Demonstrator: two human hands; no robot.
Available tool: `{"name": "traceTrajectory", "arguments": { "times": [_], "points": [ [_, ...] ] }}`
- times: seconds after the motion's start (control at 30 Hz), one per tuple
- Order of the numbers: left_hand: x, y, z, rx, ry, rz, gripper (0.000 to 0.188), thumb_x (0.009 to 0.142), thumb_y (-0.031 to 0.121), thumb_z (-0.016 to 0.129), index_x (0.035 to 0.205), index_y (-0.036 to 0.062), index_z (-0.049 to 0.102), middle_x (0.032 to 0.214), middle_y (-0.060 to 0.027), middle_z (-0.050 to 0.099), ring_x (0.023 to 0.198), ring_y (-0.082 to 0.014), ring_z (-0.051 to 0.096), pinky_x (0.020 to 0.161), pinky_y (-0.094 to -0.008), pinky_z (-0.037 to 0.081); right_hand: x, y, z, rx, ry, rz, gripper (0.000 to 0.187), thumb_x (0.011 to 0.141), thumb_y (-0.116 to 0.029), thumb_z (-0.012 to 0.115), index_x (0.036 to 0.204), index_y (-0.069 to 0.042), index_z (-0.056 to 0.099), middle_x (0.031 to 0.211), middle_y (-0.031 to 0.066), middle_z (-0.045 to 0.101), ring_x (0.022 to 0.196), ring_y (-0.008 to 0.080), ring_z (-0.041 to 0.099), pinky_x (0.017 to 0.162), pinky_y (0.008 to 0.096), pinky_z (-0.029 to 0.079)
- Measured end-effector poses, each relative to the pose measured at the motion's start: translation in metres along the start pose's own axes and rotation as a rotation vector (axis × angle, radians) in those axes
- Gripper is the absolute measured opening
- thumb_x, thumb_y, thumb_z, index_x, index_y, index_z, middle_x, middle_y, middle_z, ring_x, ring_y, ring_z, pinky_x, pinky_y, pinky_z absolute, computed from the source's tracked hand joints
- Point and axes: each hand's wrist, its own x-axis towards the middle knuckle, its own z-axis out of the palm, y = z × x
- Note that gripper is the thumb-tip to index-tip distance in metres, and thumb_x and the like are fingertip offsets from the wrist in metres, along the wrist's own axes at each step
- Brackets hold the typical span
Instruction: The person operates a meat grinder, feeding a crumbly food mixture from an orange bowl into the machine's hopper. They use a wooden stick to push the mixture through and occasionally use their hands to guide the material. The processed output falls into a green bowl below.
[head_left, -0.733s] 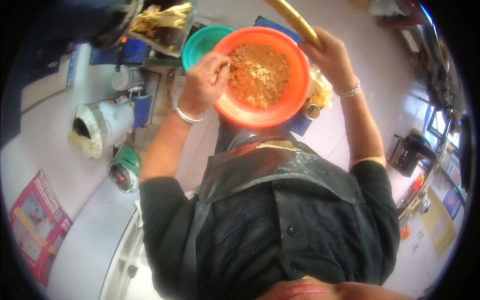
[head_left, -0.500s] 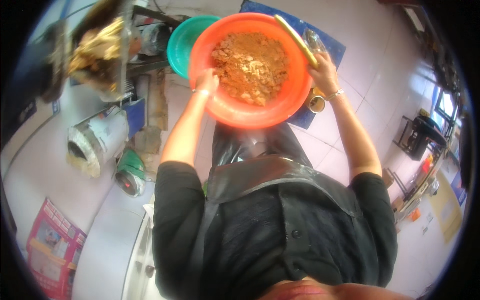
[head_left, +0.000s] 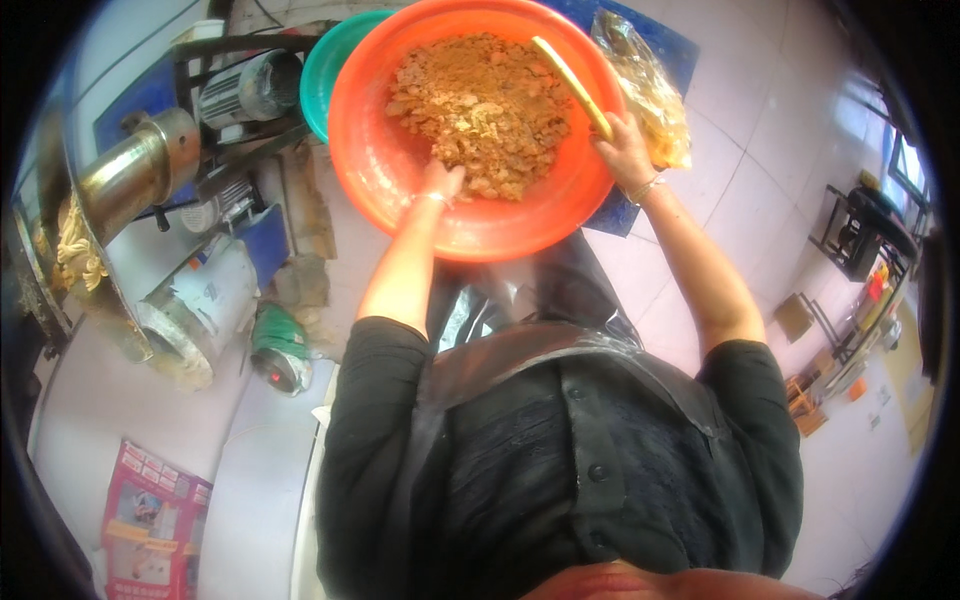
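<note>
A wide orange plastic basin (head_left: 375, 190) is in front of me, holding a heap of brown, crumbly material (head_left: 480, 110) with paler yellowish bits in the middle. Inside the basin, my left hand (head_left: 440, 181) touches the near left edge of the heap; its fingers look bent, but their tips are lost among the crumbs. My right hand (head_left: 624, 152) is closed around the lower end of a flat yellow stick (head_left: 570, 82) at the basin's right rim. The stick slants up and left over the heap. Beside that hand lies a crinkled clear plastic bag (head_left: 645, 95) with something yellow at its lower end.
A green basin (head_left: 318, 75) shows behind the orange one. To the left stands a machine with a metal barrel (head_left: 150, 165), pale yellow ribbons of material (head_left: 78, 245) and a motor (head_left: 250, 88). A blue mat (head_left: 672, 45) lies on the tiled floor beyond the basin.
My left hand has moved from the basin's left side to the edge of the heap. The basin appears farther left and higher; more of the plastic bag shows. The stick stays in my right hand.
</note>
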Motion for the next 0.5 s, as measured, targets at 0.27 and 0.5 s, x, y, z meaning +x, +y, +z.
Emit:
{"name": "traceTrajectory", "arguments": {
  "times": [0.27, 0.5],
  "points": [
    [-0.07, 0.072, 0.079, 0.459, 0.036, -0.206, 0.076, 0.084, 0.053, 0.068, 0.139, 0.0037, 0.051, 0.138, -0.0199, 0.055, 0.126, -0.0326, 0.053, 0.1, -0.0561, 0.043, -0.003, -0.008, -0.002, -0.011, -0.027, 0.06, 0.022, 0.086, -0.009, 0.066, 0.108, -0.007, 0.066, 0.113, 0.0147, 0.046, 0.106, 0.0297, 0.054, 0.094, 0.0369, 0.045],
    [-0.054, 0.086, 0.103, 0.658, 0.037, -0.342, 0.071, 0.085, 0.058, 0.064, 0.135, 0.0091, 0.057, 0.143, -0.0168, 0.052, 0.135, -0.0366, 0.045, 0.104, -0.06, 0.04, -0.001, -0.004, 0.001, -0.056, 0.025, 0.027, 0.023, 0.085, -0.01, 0.067, 0.108, -0.007, 0.067, 0.112, 0.0155, 0.047, 0.103, 0.0295, 0.055, 0.093, 0.0376, 0.047]
  ]
}}
